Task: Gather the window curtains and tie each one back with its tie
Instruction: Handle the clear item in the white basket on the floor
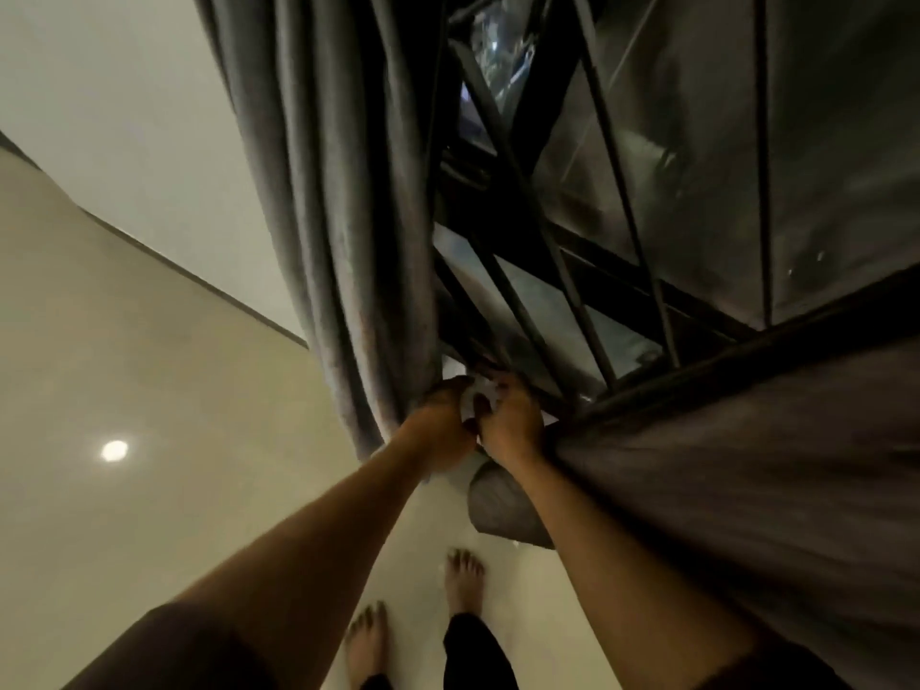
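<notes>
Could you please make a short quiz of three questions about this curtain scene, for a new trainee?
1. True or false: both hands meet at a pale tie beside the gathered grey curtain.
2. What lies behind the curtain? A) a bookshelf B) a window with dark bars C) a mirror
3. Fill in: the person stands ____ on the pale floor.

Key
1. True: the left hand and right hand both pinch it.
2. B
3. barefoot; both feet show below the arms.
</notes>
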Motion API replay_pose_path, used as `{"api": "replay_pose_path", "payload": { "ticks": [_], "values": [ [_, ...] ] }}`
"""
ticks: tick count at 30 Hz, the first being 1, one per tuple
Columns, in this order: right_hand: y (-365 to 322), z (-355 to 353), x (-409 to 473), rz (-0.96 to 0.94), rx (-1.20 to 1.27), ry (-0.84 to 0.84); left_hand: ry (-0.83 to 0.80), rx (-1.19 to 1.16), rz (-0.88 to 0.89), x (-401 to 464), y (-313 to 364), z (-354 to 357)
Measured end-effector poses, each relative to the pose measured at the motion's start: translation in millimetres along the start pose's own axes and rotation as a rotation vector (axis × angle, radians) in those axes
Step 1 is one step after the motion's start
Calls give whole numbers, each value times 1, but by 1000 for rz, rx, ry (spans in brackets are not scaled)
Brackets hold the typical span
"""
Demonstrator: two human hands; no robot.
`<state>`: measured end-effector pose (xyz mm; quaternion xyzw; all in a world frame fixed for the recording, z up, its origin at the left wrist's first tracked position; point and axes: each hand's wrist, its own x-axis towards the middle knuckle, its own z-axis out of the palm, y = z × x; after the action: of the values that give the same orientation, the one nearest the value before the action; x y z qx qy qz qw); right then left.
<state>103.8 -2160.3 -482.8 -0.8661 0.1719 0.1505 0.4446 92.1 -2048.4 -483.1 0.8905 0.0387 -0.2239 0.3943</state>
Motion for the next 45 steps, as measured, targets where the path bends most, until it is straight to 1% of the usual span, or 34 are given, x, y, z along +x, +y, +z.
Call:
{"api": "replay_pose_path", "payload": {
  "ticks": [2, 5, 10, 15, 20, 24, 26, 30, 33, 34, 36, 39, 42, 45],
  "values": [
    [21, 11, 27, 71, 8, -3, -3, -75, -90, 26, -14, 26],
    [53, 20, 65, 138, -73, 1, -21, -182, -146, 60, -35, 62],
    [117, 36, 116, 208, -181, -36, -41, -199, -145, 117, -73, 117],
    [172, 49, 158, 337, -237, -6, -52, -187, -163, 157, -98, 167],
    [208, 58, 193, 473, -217, 64, -58, -214, -237, 191, -110, 212],
    [231, 69, 215, 473, -180, 70, -24, -247, -282, 210, -117, 238],
    [241, 74, 224, 449, -106, 70, 3, -305, -283, 217, -117, 245],
    [244, 78, 233, 494, 196, 83, 6, -399, -275, 225, -112, 249],
    [243, 73, 229, 522, 283, 86, -33, -453, -322, 226, -103, 247],
    [242, 72, 227, 523, 285, 66, -44, -458, -333, 225, -99, 246],
    [241, 69, 222, 511, 165, 2, -45, -456, -350, 218, -94, 243],
    [242, 64, 210, 501, 30, -20, -38, -450, -370, 202, -91, 240],
    [238, 60, 185, 429, 31, -60, -16, -414, -402, 178, -90, 233],
    [233, 60, 156, 373, 28, -69, 35, -376, -394, 149, -91, 224]
  ]
}}
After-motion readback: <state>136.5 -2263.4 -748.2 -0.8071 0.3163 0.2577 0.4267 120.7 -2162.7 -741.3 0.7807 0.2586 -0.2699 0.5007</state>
